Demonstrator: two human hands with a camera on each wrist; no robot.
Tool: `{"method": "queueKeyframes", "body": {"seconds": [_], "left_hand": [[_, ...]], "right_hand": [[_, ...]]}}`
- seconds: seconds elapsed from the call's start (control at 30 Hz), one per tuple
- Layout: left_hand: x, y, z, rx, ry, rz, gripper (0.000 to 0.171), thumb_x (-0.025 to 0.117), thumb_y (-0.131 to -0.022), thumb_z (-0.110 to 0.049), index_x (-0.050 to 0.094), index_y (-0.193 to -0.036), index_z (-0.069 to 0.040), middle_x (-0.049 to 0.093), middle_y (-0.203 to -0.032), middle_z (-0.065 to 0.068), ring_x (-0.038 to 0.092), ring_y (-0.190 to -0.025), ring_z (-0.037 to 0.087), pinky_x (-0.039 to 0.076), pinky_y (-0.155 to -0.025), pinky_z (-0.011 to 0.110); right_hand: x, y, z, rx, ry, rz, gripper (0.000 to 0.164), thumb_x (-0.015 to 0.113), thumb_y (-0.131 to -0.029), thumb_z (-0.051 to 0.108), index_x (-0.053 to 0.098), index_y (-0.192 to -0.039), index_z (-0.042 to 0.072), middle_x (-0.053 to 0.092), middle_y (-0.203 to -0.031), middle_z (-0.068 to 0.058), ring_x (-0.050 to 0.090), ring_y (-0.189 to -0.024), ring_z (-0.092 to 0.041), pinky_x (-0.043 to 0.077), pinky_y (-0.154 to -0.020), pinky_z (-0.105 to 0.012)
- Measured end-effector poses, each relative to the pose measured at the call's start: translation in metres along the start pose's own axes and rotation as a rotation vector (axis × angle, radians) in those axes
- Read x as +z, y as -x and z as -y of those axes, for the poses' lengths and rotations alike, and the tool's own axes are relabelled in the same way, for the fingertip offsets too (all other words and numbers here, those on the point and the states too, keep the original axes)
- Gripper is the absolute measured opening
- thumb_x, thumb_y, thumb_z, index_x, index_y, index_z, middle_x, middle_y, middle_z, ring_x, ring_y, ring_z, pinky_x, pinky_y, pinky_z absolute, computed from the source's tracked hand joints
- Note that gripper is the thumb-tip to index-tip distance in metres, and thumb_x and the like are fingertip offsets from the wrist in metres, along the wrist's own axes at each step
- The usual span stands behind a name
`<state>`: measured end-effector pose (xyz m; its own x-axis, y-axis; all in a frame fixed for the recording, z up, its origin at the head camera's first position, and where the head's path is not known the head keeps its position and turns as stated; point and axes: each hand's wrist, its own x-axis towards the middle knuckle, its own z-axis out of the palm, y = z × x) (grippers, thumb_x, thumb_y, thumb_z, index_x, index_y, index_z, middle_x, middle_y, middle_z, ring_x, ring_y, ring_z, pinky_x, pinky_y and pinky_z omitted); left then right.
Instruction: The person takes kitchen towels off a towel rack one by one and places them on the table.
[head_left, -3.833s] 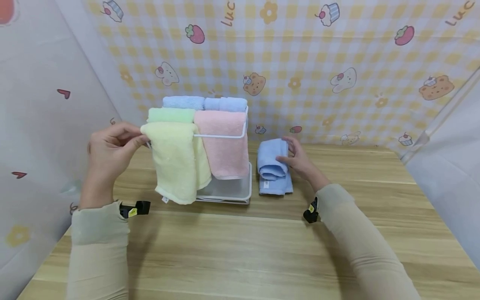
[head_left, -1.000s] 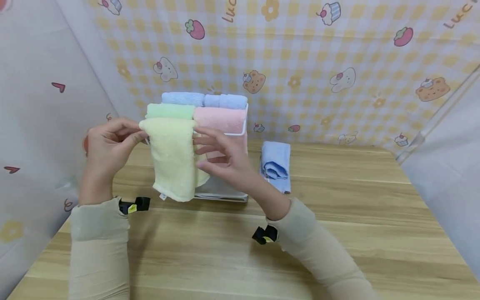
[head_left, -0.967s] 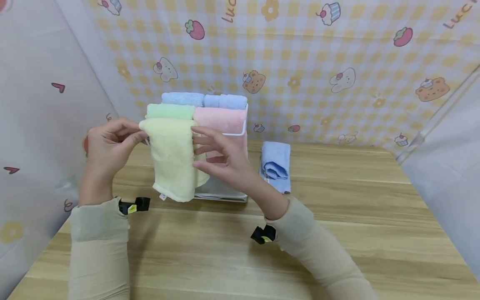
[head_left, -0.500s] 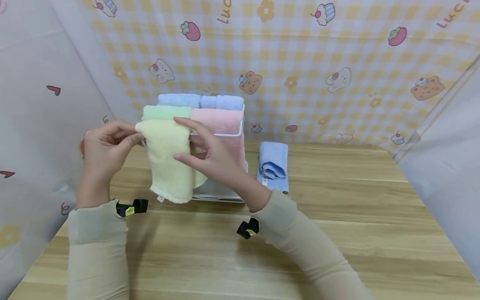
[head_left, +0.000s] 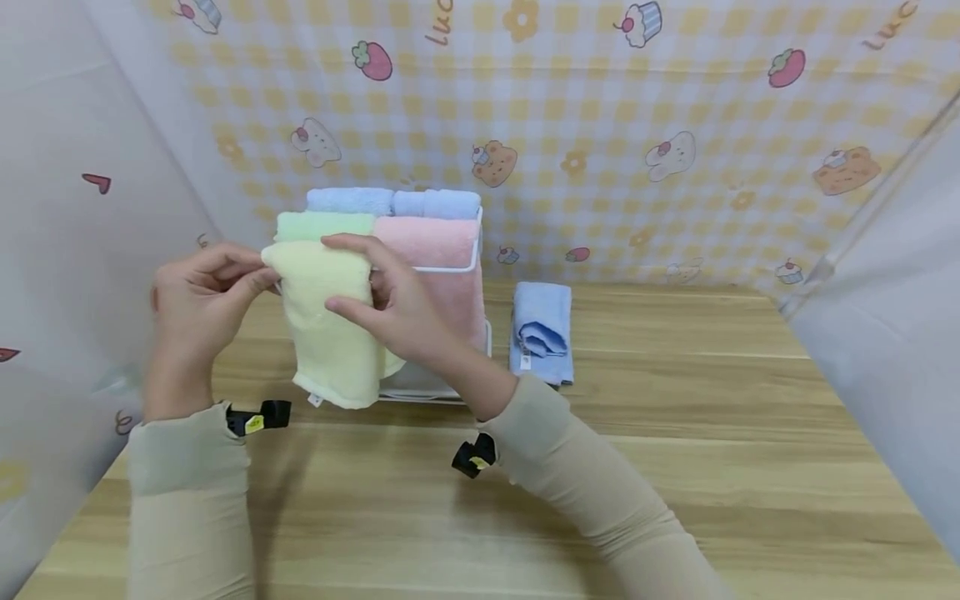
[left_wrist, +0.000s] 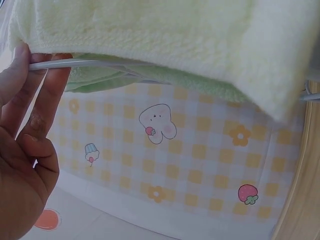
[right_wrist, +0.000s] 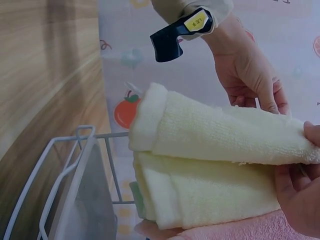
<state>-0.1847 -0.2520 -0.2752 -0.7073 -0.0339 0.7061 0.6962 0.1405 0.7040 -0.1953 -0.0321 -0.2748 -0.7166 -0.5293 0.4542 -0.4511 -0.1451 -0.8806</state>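
A pale yellow towel hangs folded over the front bar of a white wire rack. At its upper left corner my left hand pinches the bar end and the towel's edge; the left wrist view has the fingers beneath that bar. My right hand holds the towel's right edge, thumb and index finger across its front. Two layers of the yellow towel show in the right wrist view. Behind it hang a green towel and a pink towel.
Two blue towels lie over the rack's back bar. A grey tray forms the rack's base. Right of the rack, a folded blue towel rests on the wooden table. A patterned cloth stands behind.
My right hand has left the folded blue towel, crossed leftward to the yellow towel and taken its right edge. My left hand stays at the corner. The view has shifted slightly.
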Motion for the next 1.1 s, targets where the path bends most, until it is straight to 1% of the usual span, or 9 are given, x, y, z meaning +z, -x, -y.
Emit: {"method": "queueKeyframes", "body": {"seconds": [0.13,0.27,0.37,0.47,0.6,0.67,0.8,0.9,1.1], "left_hand": [[0.002,-0.002,0.0,-0.014,0.011,0.001,0.008,0.067,-0.081,0.02,0.071,-0.085,0.014,0.078,-0.084,-0.004,0.073,-0.07,0.004,0.058,-0.068,0.012],[0.002,-0.002,0.001,-0.006,-0.016,0.001,0.003,0.07,-0.083,0.015,0.069,-0.085,0.016,0.078,-0.083,-0.006,0.072,-0.069,0.002,0.057,-0.067,0.011],[0.001,-0.001,0.001,0.003,-0.038,-0.001,0.005,0.07,-0.083,0.015,0.072,-0.084,0.012,0.077,-0.083,-0.008,0.072,-0.068,0.001,0.056,-0.066,0.01],[0.001,-0.001,0.001,0.009,-0.07,0.0,0.011,0.067,-0.083,0.018,0.073,-0.085,0.01,0.077,-0.083,-0.009,0.071,-0.068,0.0,0.056,-0.066,0.01],[0.002,0.0,-0.001,0.006,-0.084,0.014,0.005,0.069,-0.085,0.014,0.069,-0.088,0.018,0.077,-0.081,-0.007,0.07,-0.066,0.003,0.057,-0.067,0.012],[0.002,0.001,-0.002,0.002,-0.051,0.025,0.009,0.068,-0.085,0.013,0.067,-0.089,0.021,0.077,-0.079,-0.004,0.07,-0.065,0.007,0.055,-0.063,0.011],[0.001,0.002,-0.003,-0.011,0.007,0.032,0.008,0.066,-0.086,0.015,0.066,-0.091,0.021,0.076,-0.074,0.0,0.071,-0.064,0.009,0.03,-0.042,0.012],[0.001,0.002,-0.003,-0.015,0.044,0.031,0.007,0.065,-0.086,0.016,0.066,-0.091,0.021,0.076,-0.073,0.001,0.07,-0.063,0.009,0.012,-0.04,0.023],[0.003,0.002,-0.004,0.003,0.016,0.023,0.008,0.065,-0.086,0.016,0.065,-0.09,0.022,0.075,-0.071,0.0,0.069,-0.059,0.009,0.01,-0.04,0.026]], "right_hand": [[-0.002,0.003,0.0,-0.009,0.029,-0.04,0.051,0.066,-0.092,-0.004,0.047,-0.138,0.004,0.064,-0.074,-0.023,0.059,-0.059,-0.012,0.058,-0.057,-0.026],[-0.003,0.006,0.002,-0.021,0.002,-0.052,0.046,0.066,-0.091,-0.005,0.049,-0.133,0.002,0.061,-0.069,-0.016,0.059,-0.06,-0.013,0.057,-0.057,-0.025],[-0.004,0.009,0.004,-0.042,-0.004,-0.056,0.044,0.067,-0.091,-0.005,0.05,-0.132,0.0,0.057,-0.064,-0.013,0.056,-0.058,-0.014,0.055,-0.055,-0.025],[-0.006,0.012,0.007,-0.046,0.0,-0.054,0.044,0.066,-0.091,-0.005,0.049,-0.132,0.001,0.062,-0.072,-0.018,0.059,-0.062,-0.013,0.057,-0.057,-0.026],[-0.01,0.018,0.01,-0.033,-0.027,-0.055,0.046,0.064,-0.092,-0.007,0.047,-0.133,0.001,0.063,-0.108,-0.024,0.067,-0.078,-0.016,0.063,-0.068,-0.033],[-0.013,0.021,0.01,-0.035,-0.045,-0.064,0.046,0.064,-0.091,-0.009,0.046,-0.133,-0.001,0.059,-0.116,-0.025,0.069,-0.083,-0.021,0.064,-0.07,-0.036],[-0.018,0.028,0.01,-0.062,-0.045,-0.086,0.047,0.063,-0.091,-0.011,0.046,-0.134,-0.002,0.058,-0.118,-0.026,0.071,-0.089,-0.029,0.064,-0.071,-0.039],[-0.022,0.031,0.011,-0.09,-0.044,-0.098,0.046,0.063,-0.09,-0.012,0.046,-0.133,-0.004,0.058,-0.118,-0.028,0.071,-0.09,-0.031,0.064,-0.072,-0.041],[-0.03,0.037,0.015,-0.113,-0.058,-0.149,0.046,0.063,-0.089,-0.014,0.046,-0.131,-0.006,0.059,-0.114,-0.029,0.071,-0.088,-0.029,0.064,-0.073,-0.045]]}}
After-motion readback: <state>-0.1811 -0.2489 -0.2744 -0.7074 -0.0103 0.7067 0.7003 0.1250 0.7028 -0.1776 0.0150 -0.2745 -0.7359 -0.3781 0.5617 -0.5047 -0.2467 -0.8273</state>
